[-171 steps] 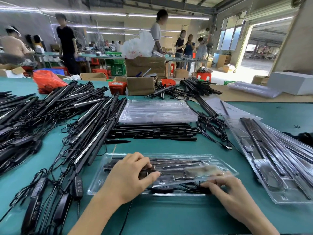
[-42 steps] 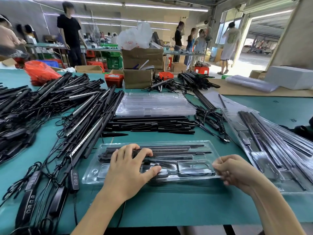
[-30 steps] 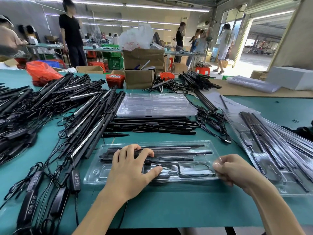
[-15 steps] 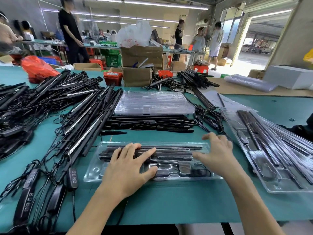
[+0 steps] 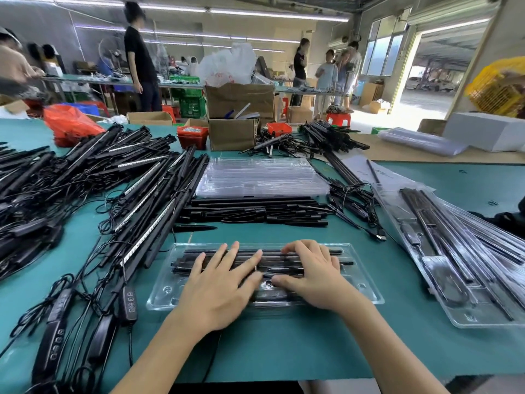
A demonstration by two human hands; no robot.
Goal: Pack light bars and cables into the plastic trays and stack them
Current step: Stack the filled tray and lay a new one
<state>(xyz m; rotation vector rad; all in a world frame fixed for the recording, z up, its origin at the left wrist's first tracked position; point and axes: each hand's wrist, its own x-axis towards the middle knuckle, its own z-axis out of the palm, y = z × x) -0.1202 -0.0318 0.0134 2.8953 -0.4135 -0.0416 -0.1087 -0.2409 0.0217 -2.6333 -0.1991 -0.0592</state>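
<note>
Clear thin plastic tray (image 5: 366, 291), loaded with black light bars (image 5: 272, 261), lies near the tabletop's front edge.
Left hand (image 5: 218, 291) and right hand (image 5: 315, 277) press flat on it, fingers extended. Judged light, flexible, slippery; grip both short ends.

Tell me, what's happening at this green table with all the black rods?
A person is packing light bars into a clear plastic tray. Both hands, the left hand and the right hand, lie flat on the tray with fingers spread, pressing on it. Filled trays are stacked to the right, empty trays lie behind, and loose bars are heaped on the left.
</note>
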